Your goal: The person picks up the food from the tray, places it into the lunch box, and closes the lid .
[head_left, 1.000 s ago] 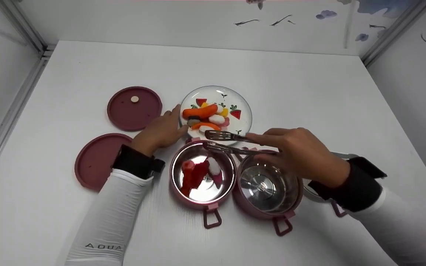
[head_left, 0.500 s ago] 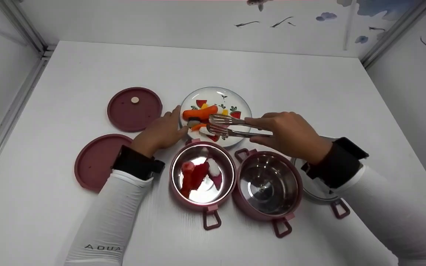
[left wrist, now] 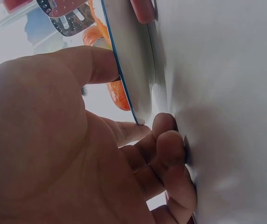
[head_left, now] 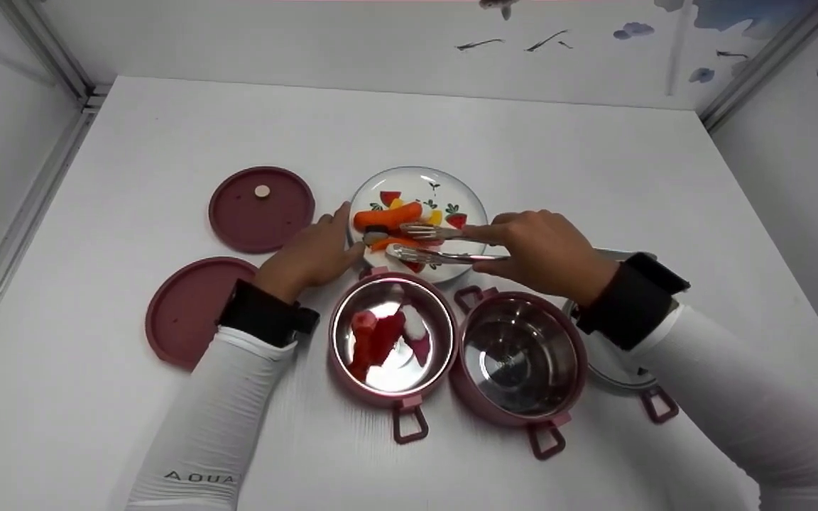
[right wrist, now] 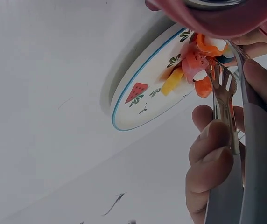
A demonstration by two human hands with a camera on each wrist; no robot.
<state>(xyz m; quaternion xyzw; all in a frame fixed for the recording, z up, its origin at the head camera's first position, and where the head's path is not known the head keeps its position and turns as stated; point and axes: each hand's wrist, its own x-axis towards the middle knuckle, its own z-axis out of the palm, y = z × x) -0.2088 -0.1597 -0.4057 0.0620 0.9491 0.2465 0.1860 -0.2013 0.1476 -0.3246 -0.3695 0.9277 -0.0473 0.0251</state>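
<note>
Over the plate [head_left: 409, 183], the right hand [head_left: 551, 252] grips metal tongs [head_left: 462, 259], tips apart among orange and white food pieces [head_left: 388, 215]; the left hand [head_left: 309, 262], thumb and forefinger spread, touches the rim. Work appears partly done: red pieces [head_left: 384, 341] lie in the left pot [head_left: 391, 377], others remain plated.

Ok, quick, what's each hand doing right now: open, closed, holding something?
Left hand: open, touching the edge of the plate.
Right hand: closed, holding the metal tongs.
</note>
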